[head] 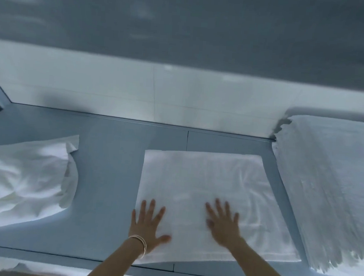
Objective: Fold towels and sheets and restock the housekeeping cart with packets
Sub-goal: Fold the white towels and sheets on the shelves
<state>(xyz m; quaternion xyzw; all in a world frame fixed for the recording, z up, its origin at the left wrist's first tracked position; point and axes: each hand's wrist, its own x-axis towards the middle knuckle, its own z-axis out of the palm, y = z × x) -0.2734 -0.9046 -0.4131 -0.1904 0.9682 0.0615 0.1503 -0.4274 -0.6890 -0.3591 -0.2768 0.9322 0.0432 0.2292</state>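
2 flat palms, my left hand [148, 226] and right hand [224, 226], press the folded towel [200, 196] at the counter's [108, 175] centre, fingers spread, gripping nothing. Pushing toward 3 o'clock could ruck it against the stack [329, 188]; the near edge may slip off.

grey shelf [112, 176], folded towel [205, 183], crumpled sheet [21, 179], towel stack [330, 182]

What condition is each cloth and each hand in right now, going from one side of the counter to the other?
Crumpled linen: unfolded, bunched up on the counter.
Middle towel: folded flat, both hands on it.
Left hand: fingers spread, pressing the towel's near left edge.
Right hand: fingers spread, flat on the towel, blurred.
Folded stack: piled neatly at the right.
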